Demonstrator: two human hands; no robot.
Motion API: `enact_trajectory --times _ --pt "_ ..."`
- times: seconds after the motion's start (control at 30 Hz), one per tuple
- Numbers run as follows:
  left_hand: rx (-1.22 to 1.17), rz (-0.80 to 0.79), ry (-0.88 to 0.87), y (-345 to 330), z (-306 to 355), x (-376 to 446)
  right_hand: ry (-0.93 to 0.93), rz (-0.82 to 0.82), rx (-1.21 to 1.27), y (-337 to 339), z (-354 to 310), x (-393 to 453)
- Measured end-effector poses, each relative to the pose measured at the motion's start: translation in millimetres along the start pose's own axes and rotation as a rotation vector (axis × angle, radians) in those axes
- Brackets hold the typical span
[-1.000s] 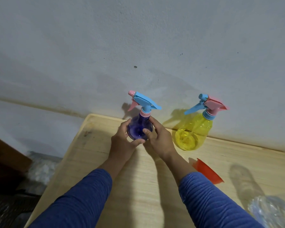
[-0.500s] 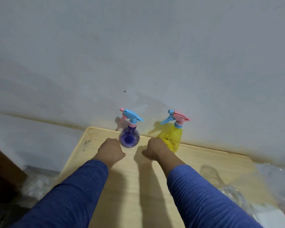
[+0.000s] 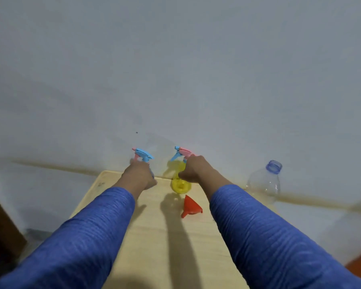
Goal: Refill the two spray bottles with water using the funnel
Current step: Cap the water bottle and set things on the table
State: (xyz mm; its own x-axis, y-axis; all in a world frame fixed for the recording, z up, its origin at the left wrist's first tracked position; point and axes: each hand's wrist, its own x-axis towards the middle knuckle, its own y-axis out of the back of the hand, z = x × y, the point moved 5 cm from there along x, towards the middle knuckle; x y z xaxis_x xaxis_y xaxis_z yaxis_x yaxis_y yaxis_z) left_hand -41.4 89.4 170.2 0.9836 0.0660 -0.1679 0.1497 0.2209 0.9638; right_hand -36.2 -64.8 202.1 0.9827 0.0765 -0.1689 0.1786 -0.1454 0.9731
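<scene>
Two upright spray bottles at the pale wooden table's (image 3: 171, 247) far edge: left hand (image 3: 139, 174) closed over blue-triggered purple bottle (image 3: 144, 156), right hand (image 3: 193, 168) over pink-triggered yellow bottle (image 3: 180, 185); red plastic funnel (image 3: 191, 206) lies sideways just nearer, closest to the right hand.

Pale matt wood table (image 3: 154, 247); glossy red plastic funnel (image 3: 191, 207).
</scene>
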Motion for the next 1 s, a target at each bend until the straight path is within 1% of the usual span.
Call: enact_trajectory --times 0.1,0.2,0.27,0.47,0.53,0.6,0.7,0.8,0.9,1.0 --pt "0.000 0.034 0.012 -3.0 18.2 -24.6 -0.041 0.053 0.004 11.7 23.0 -29.1" --pt "0.069 -0.030 -0.037 -10.2 45.1 -48.5 -0.089 0.066 0.007 13.2 44.0 -57.9" --pt "0.098 -0.042 -0.065 -13.1 64.0 -62.6 -0.121 0.066 0.025 12.7 56.9 -76.2" --pt "0.226 -0.101 -0.256 -37.4 118.6 -98.9 -0.238 0.079 0.048 5.6 105.4 -130.1" --pt "0.204 -0.086 -0.292 -46.3 132.5 -112.4 -0.288 0.087 0.073 -0.8 123.0 -147.0" --pt "0.097 -0.065 -0.318 -56.5 145.7 -121.7 -0.321 0.095 0.099 -8.1 141.3 -161.0" --pt "-0.246 -0.027 -0.302 -76.4 161.3 -124.1 -0.349 0.073 0.167 -25.5 172.7 -172.5" --pt "-0.532 0.062 -0.356 -89.2 180.5 -120.4 -0.375 0.126 0.332 -50.6 205.4 -174.0" --pt "-0.743 0.153 -0.423 -102.8 196.9 -104.4 -0.362 0.158 0.465 -83.5 233.7 -160.0" --pt "-0.880 0.224 -0.472 -113.9 212.6 -88.6 -0.353 0.160 0.573 -120.9 257.5 -143.8"
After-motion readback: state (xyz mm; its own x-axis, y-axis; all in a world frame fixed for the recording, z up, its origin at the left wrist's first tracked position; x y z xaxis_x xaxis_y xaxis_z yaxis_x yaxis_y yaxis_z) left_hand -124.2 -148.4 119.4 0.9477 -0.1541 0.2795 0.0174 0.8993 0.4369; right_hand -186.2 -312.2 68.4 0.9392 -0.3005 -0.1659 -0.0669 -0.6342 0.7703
